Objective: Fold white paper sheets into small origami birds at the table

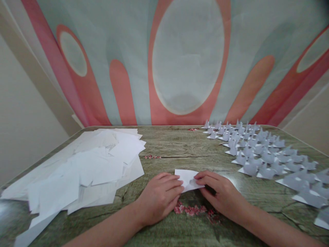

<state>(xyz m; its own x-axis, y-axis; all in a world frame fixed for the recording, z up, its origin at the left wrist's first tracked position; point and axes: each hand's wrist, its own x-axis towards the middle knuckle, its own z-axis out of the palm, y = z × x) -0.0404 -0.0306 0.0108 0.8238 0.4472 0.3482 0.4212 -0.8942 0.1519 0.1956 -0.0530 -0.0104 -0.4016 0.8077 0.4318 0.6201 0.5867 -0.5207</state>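
Note:
A small folded piece of white paper (pixel 189 178) is held between my two hands near the front middle of the table. My left hand (pixel 163 193) grips its left edge, fingers pressed together over it and the thumb hidden. On the other side, my right hand (pixel 218 192) pinches the paper's right end between thumb and fingers. The paper is slightly bent, and part of it lies beneath my fingertips.
Loose white sheets (pixel 100 168) lie in an overlapping heap on the left of the wood-patterned table (pixel 169 144). Several rows of folded white paper figures (pixel 267 156) stand on the right. A patterned wall covering (pixel 138 68) rises behind the table's far edge.

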